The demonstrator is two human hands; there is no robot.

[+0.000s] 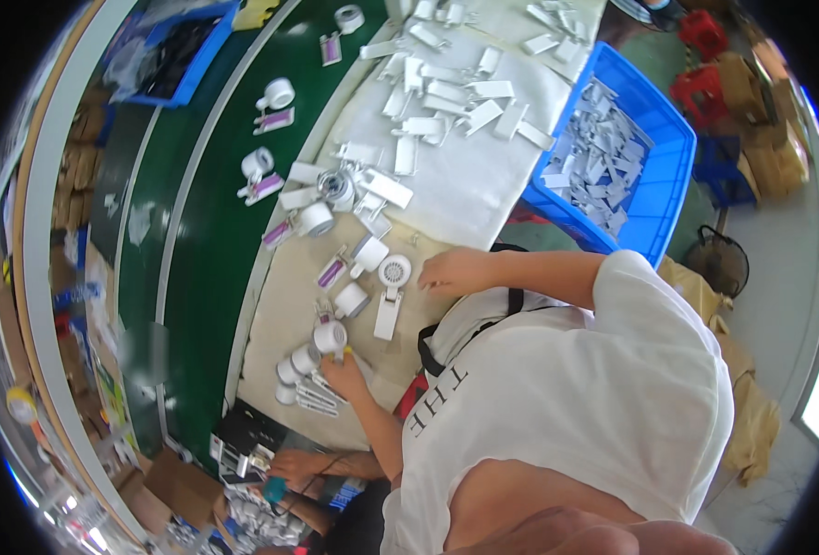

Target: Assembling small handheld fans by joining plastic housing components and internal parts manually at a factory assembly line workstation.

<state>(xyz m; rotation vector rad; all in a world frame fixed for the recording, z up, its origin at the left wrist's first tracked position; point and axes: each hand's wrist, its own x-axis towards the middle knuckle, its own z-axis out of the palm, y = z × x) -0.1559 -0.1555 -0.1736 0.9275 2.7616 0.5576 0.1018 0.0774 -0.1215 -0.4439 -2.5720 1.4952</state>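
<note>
At the lower part of the bench, my left hand (340, 374) has its fingers closed at the lower edge of a white round-headed device (330, 336); a small yellow spot shows at the fingertips. Beside it lie more white round heads (296, 363) and several slim white handles (316, 398). My right hand (450, 272) hangs at the bench edge with fingers loosely bent and nothing visible in them. Just left of it lies a white device with a round perforated grille (394, 271) and a flat handle (387, 316). Further devices carry purple-faced handles (332, 272).
White flat parts (446, 92) are scattered across the far bench. A blue tub (673, 185) of grey-white pieces stands at right. Along the left runs a green belt (206, 277) carrying several devices. Another person's hand (296, 465) works at the bottom, near a cardboard box (183, 486).
</note>
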